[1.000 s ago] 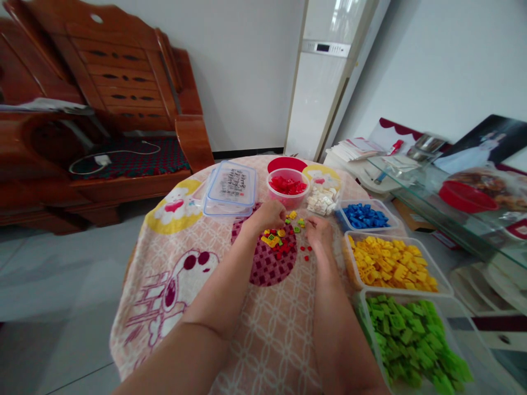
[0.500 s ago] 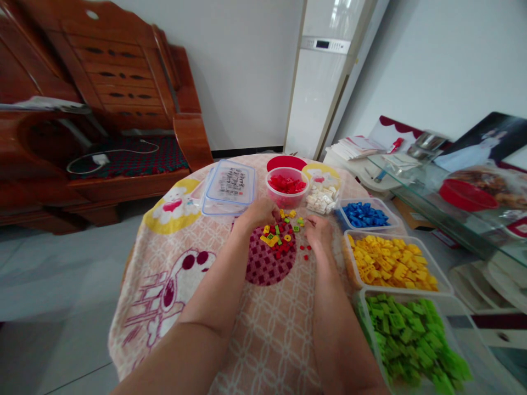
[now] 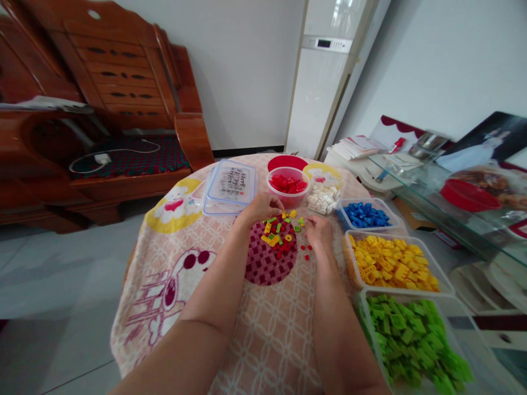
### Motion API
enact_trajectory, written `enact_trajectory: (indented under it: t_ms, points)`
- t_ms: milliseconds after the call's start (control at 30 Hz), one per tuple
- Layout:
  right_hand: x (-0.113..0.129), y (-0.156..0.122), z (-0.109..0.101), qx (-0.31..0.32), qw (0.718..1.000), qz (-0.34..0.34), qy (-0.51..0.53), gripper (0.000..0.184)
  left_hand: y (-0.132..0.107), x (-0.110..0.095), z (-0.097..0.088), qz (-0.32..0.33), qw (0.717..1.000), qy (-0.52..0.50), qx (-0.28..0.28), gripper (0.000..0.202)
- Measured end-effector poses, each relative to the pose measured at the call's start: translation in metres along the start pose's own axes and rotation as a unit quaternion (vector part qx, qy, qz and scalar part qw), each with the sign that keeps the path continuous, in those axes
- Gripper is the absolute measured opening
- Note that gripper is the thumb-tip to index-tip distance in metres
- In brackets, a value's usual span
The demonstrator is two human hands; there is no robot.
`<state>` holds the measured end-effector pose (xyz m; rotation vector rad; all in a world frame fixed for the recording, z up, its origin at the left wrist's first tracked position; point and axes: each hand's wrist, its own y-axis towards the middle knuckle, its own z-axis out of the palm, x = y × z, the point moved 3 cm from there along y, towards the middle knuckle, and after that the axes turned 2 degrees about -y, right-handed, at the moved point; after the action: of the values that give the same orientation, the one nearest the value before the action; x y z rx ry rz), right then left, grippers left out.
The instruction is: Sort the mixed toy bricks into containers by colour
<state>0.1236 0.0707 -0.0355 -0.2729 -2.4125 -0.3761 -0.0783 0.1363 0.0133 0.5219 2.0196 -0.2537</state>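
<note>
My left hand [image 3: 263, 208] is at the far edge of a small pile of toy building bricks [image 3: 280, 233], its thumb and fingertips pinched together. A small yellow brick [image 3: 284, 214] lies right by those fingertips; whether they grip it is too small to tell. On the pile's right side, my right hand [image 3: 319, 231] also has its fingers pinched, close to a small yellow-green piece [image 3: 301, 221]. What it holds, if anything, I cannot make out. Red, yellow and green bricks make up the pile, with several small red ones [image 3: 306, 248] beside my right hand.
Behind the pile stand a tub of red bricks [image 3: 288, 200] and white bricks [image 3: 323, 197]. Boxes of blue [image 3: 365, 215], yellow [image 3: 393, 263] and green bricks [image 3: 418, 340] line the right. Clear lids [image 3: 230, 186] lie at the back left of the cloth-covered round table [image 3: 263, 334].
My left hand's fingers have lifted and shifted slightly near the yellow bricks. My right hand stays almost in place, and the view has moved a little.
</note>
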Motion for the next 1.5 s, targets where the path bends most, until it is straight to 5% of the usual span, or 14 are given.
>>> enact_trajectory:
  t_ms: [233, 533, 633, 800, 1500]
  points:
    - [0.003, -0.001, -0.002, 0.010, 0.999, 0.034, -0.001, 0.025, 0.000, -0.003, 0.002, -0.045, 0.984, -0.173, -0.007, 0.011]
    - [0.007, -0.003, -0.005, -0.021, 0.999, 0.023, 0.015, 0.030, 0.002, 0.002, 0.007, -0.068, 0.967, -0.243, 0.030, 0.011]
    - [0.016, -0.006, -0.010, -0.058, 0.996, -0.012, 0.067, 0.036, 0.004, 0.003, 0.014, -0.084, 0.961, -0.256, 0.062, 0.009]
    - [0.033, -0.014, -0.009, -0.003, 0.988, -0.066, 0.138, 0.040, 0.004, -0.005, 0.024, -0.087, 0.959, -0.260, 0.070, 0.008]
    - [0.029, -0.013, -0.003, 0.058, 0.959, 0.003, 0.278, 0.028, 0.008, -0.005, 0.036, -0.027, 0.967, -0.241, 0.074, 0.008]
